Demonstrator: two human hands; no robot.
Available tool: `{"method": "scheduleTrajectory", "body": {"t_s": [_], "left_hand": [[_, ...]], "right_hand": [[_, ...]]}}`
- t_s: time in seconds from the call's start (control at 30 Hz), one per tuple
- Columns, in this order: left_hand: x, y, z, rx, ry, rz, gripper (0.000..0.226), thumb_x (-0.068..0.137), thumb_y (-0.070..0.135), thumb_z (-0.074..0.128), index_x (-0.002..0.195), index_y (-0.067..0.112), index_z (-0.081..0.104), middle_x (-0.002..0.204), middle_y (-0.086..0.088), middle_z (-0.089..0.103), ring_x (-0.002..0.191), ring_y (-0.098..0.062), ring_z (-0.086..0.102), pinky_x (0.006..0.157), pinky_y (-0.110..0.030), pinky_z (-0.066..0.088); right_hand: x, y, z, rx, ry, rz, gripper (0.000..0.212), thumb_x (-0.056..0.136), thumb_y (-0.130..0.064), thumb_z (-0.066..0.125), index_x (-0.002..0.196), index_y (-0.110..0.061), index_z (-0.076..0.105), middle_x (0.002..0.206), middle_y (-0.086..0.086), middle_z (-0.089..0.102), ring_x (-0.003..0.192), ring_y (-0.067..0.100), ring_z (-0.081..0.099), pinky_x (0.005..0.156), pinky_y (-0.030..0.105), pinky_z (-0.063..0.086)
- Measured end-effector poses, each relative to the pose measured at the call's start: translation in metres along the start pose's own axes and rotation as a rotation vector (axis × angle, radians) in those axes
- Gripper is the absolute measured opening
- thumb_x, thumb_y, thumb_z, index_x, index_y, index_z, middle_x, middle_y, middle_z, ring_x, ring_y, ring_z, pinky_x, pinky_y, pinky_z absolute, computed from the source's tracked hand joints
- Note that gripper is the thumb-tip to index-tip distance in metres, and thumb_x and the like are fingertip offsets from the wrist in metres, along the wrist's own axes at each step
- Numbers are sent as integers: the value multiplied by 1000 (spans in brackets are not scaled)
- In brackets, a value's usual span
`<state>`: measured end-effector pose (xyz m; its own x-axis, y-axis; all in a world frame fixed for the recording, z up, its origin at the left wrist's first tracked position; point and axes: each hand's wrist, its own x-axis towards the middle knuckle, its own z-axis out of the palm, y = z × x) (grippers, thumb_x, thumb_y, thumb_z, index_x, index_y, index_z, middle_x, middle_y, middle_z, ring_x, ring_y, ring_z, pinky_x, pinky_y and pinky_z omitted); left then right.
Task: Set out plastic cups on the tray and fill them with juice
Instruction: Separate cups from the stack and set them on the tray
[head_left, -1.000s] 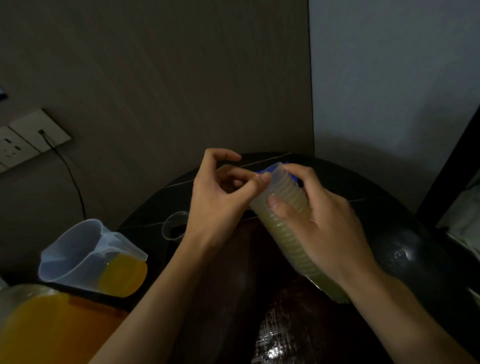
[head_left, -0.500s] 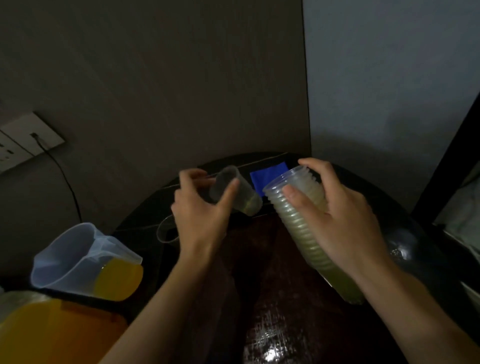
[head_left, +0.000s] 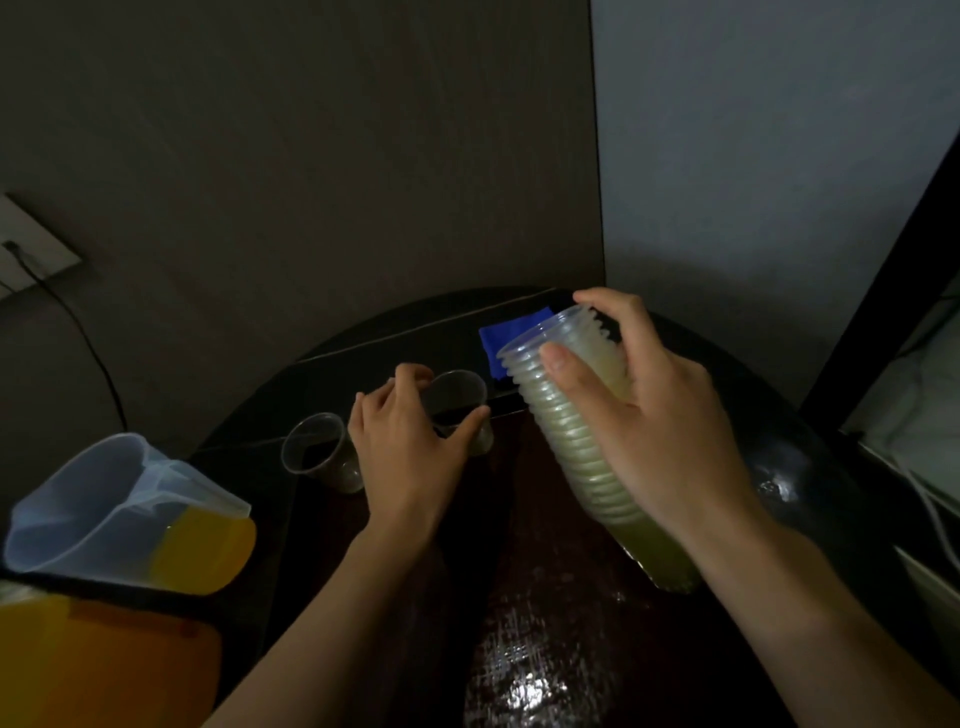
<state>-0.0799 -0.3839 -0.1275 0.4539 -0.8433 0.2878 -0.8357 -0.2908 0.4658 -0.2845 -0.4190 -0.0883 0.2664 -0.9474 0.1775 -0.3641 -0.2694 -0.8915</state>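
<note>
My left hand (head_left: 410, 447) grips a single clear plastic cup (head_left: 460, 400) between thumb and fingers, upright and low over the dark tray (head_left: 545, 519). Just left of it a second clear cup (head_left: 319, 449) stands upright on the tray's far left. My right hand (head_left: 660, 421) holds a tall, tilted stack of clear cups (head_left: 571, 436) above the tray's right side, thumb across the front and fingers round the back. A clear plastic jug (head_left: 124, 514) with orange juice in its lower part stands at the left.
A blue cloth (head_left: 506, 338) lies behind the stack on the round black table (head_left: 810, 452). An orange object (head_left: 93, 665) fills the bottom left corner. A wall socket (head_left: 31, 244) with a black cord is on the left wall. White cables hang at the right edge.
My left hand pulled one cup off the stack, carried it left and lowered it upright beside the standing cup. My right hand kept its hold on the stack.
</note>
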Motion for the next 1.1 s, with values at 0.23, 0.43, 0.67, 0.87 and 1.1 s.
{"method": "scheduleTrajectory", "body": {"t_s": [0.23, 0.43, 0.67, 0.87, 1.1], "left_hand": [[0, -2, -1, 13, -16, -7, 65, 78, 63, 73, 127, 28, 48, 126, 2, 65, 133, -22, 47, 123, -48, 19], [6, 0, -1, 44, -19, -14, 70, 71, 63, 80, 124, 29, 48, 125, 4, 64, 126, -22, 47, 113, -51, 34], [9, -6, -2, 90, -29, 16, 74, 67, 59, 83, 126, 27, 51, 127, 3, 61, 126, -24, 46, 109, -44, 36], [11, -7, -2, 145, -23, 41, 76, 67, 62, 81, 126, 24, 54, 127, 2, 62, 125, -25, 47, 111, -44, 35], [10, -8, -3, 166, -44, 47, 77, 67, 65, 80, 126, 23, 56, 125, 1, 61, 123, -24, 46, 109, -45, 37]], "right_hand": [[-1, -2, 2, -25, -9, -2, 67, 78, -87, 30, 137, -55, 33, 104, -13, 66, 86, 7, 66, 79, 42, 58], [-2, -3, 3, -6, -30, 2, 66, 78, -86, 31, 137, -56, 33, 105, -12, 66, 86, 8, 67, 80, 43, 58], [-2, -4, 2, -9, -33, 11, 72, 74, -88, 28, 137, -54, 34, 104, -13, 66, 86, 6, 66, 80, 40, 58], [-2, -4, 3, -2, -31, 6, 70, 76, -89, 28, 136, -54, 34, 103, -12, 67, 85, 7, 67, 78, 41, 58], [-1, -3, 2, -8, -36, 6, 70, 75, -89, 27, 136, -55, 33, 103, -14, 66, 84, 5, 66, 77, 41, 59]]}}
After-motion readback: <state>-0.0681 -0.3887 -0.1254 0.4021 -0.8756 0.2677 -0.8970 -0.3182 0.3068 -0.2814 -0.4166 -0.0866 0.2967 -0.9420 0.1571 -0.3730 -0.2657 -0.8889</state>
